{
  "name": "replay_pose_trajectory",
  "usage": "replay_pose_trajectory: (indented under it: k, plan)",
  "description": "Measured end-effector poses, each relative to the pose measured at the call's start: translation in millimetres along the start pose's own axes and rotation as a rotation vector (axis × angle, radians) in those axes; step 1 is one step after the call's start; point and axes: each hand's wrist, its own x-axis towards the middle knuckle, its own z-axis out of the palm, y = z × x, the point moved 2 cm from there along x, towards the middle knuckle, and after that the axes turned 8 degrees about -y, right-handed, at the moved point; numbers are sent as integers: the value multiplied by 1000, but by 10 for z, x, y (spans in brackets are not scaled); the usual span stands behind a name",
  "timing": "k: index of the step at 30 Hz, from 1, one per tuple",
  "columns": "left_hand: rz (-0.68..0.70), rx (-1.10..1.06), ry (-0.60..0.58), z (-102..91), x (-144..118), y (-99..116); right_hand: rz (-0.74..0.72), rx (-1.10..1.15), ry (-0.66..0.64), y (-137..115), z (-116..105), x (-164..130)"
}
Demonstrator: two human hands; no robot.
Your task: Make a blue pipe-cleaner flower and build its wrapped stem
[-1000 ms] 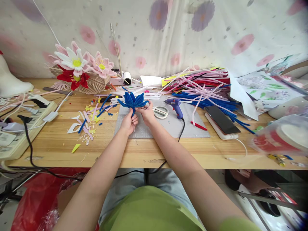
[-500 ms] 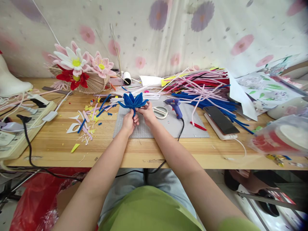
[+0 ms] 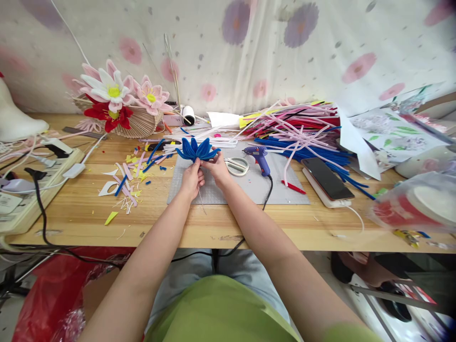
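A blue pipe-cleaner flower with several pointed petals is held above the grey cutting mat. My left hand grips its base from below, where a thin wire stem hangs down. My right hand pinches the flower's right side just under the petals. Both hands sit close together over the mat's left part.
White-handled scissors, a blue glue gun and a red pen lie on the mat. A phone and a heap of pipe cleaners are to the right. Finished flowers, cut scraps and a power strip are to the left.
The flower has tilted slightly and my hands have shifted a little around its base. Nothing else has moved.
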Motion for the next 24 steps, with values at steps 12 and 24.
replay_pose_trajectory:
  k: [12, 24]
  plan:
    - [-89, -54, -31, -64, -10, 126, -58, -71, -105, -172, -165, -5]
    - [-34, 240, -58, -65, -36, 112, -240, -187, -116, -399, -352, -30]
